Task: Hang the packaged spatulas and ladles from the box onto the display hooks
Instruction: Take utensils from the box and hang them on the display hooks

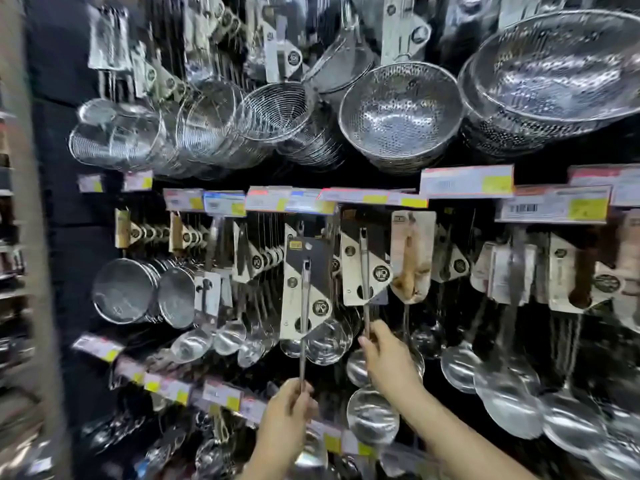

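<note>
My left hand [285, 415] grips the thin steel handle of a packaged ladle [306, 289], holding it upright so its black and cream card is level with the middle row of hooks. My right hand [386, 358] pinches the handle of a second packaged ladle [365, 268], which hangs just to the right with the same kind of card; its bowl [372, 415] shows below my wrist. The hook behind the first card is hidden. No box is in view.
Steel strainers and colanders [401, 114] hang on the top row. More carded ladles [502, 375] fill the hooks right and left. Price tags [467, 181] line the hook ends. A shelf upright [38, 306] stands at the left.
</note>
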`<state>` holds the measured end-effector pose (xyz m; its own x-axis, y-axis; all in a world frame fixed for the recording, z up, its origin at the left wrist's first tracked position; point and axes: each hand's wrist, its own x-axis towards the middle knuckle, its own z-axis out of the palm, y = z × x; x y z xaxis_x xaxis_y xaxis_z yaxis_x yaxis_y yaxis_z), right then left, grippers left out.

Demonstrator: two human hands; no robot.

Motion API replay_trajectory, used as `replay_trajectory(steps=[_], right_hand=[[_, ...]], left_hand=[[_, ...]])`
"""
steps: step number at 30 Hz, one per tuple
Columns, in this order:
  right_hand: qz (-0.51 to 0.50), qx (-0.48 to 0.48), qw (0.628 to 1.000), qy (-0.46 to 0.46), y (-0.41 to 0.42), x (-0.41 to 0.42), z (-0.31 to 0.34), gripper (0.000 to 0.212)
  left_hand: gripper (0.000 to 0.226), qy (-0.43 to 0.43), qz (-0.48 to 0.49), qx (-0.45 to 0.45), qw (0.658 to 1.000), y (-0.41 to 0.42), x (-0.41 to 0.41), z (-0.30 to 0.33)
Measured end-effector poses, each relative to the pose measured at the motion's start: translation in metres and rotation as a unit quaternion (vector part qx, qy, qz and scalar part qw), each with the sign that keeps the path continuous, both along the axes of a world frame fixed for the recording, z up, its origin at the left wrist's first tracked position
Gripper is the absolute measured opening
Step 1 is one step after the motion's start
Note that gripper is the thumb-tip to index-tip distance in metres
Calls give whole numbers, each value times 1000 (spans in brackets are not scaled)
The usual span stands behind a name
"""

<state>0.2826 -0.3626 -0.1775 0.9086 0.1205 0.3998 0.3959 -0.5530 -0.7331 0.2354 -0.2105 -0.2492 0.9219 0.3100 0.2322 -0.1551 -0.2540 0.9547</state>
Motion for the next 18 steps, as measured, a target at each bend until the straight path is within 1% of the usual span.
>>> replay_trajectory(steps=[4, 10, 15, 18], right_hand=[[-51, 4, 999, 13, 16, 4, 6, 20], [-112, 13, 993, 28, 40, 5, 1, 18], [-140, 35, 989, 37, 52, 9, -2, 17], [-151, 49, 987, 34, 52, 13, -6, 15]], left_hand=[[20, 15, -59, 10, 998, 20, 20, 7], [24, 13, -117, 26, 993, 46, 40, 23], [26, 24, -157, 34, 987, 52, 51, 18], [25, 12, -175, 26, 984, 52, 55, 17]])
